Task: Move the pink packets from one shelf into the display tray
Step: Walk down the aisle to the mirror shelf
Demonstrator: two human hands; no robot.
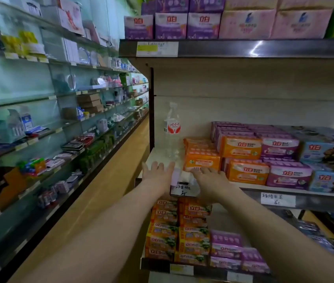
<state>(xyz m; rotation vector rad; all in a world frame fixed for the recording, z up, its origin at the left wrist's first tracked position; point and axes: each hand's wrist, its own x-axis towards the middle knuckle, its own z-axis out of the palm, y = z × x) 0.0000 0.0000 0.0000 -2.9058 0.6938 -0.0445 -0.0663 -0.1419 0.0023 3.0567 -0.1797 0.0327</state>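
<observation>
Both my hands reach to the left end of the middle shelf [325, 198]. My left hand [158, 173] has its fingers spread and straight over a white tray-like surface [159, 158] and holds nothing. My right hand [208, 177] lies flat, its fingertips at the lower front of an orange packet [202, 161]. A small pale pink and white item [177, 176] sits between my hands at the shelf edge; I cannot tell what it is. Purple-pink packets [280, 148] are stacked to the right on the same shelf, and more purple-pink packets [226, 245] lie on the shelf below.
A clear water bottle [172, 129] stands on the white surface behind my left hand. Large pink packs [248, 23] and purple boxes [171, 25] fill the top shelf. Blue packets [323, 153] sit at the far right. Glass shelves [39, 137] of small goods line the left aisle.
</observation>
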